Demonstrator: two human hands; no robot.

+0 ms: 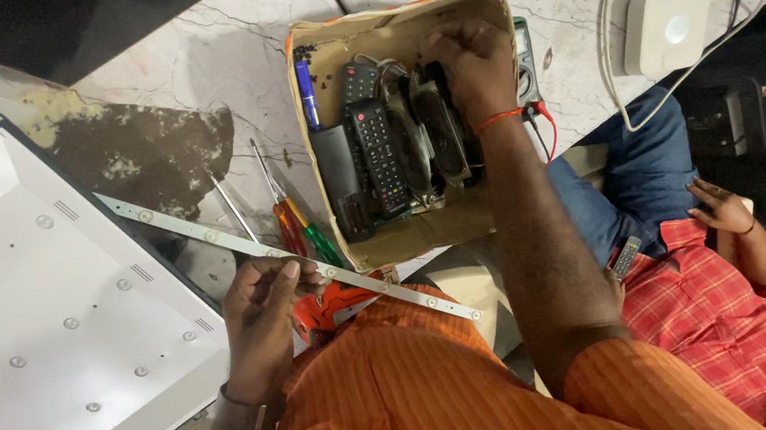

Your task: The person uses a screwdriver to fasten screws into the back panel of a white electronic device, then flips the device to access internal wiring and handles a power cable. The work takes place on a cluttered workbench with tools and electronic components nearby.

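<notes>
- Near: left hand (261, 309) pinches the near end of a long thin LED strip (235, 242); strip runs diagonally from the white panel out over the person's orange shirt.
- Just right of that hand: orange-handled tool (331, 306) lies on the table under the strip, nobody holding it.
- Left: opened white backlight panel (36, 327) lies flat, rows of small round lenses showing. So panel looks opened up and one strip is out of it; the rest reads as not yet done.
- Mid: screwdrivers (298, 223) with orange and green handles lie beside the box, untouched.
- Far: right hand (472, 55) is down inside the cardboard box (394, 16), fingers curled over dark parts near two oval speakers (431, 132). Can't tell whether it actually grips anything.
- Box also holds black remotes (370, 141).
- Right: another person in a red check shirt (732, 314) sits alongside, hands off the work.
</notes>
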